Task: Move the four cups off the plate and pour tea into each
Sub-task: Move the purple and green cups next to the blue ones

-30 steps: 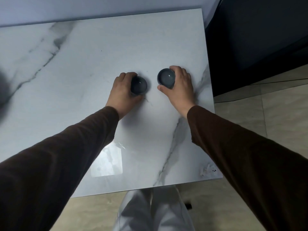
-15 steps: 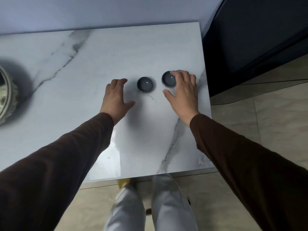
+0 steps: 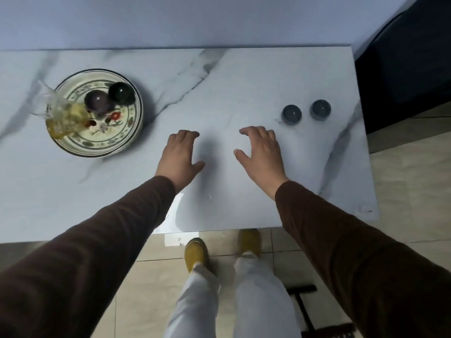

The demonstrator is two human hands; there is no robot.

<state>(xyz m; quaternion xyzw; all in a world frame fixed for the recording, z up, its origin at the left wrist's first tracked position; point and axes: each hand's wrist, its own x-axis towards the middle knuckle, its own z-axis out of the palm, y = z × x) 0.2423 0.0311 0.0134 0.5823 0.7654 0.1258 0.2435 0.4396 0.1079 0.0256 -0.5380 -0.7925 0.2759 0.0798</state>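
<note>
Two small dark cups stand upright side by side on the marble table at the right, one [image 3: 291, 114] left of the other [image 3: 320, 110]. A patterned plate [image 3: 122, 140] at the left holds two more dark cups, one purplish [image 3: 98, 101] and one black [image 3: 121, 92], plus a glass teapot [image 3: 62, 115] with yellow tea at its left edge. My left hand [image 3: 180, 157] and my right hand [image 3: 262, 154] hover over the table's middle, fingers spread, holding nothing. Both are apart from every cup.
The white marble table [image 3: 219, 81] ends at its right edge near a dark cabinet [image 3: 402, 69]. A pale wall runs behind the table. Below its front edge are tiled floor, my legs and yellow slippers [image 3: 196, 252].
Both hands let go of the two right-hand cups and moved left toward the table's middle. The view swung left, bringing the plate with teapot and two cups into sight.
</note>
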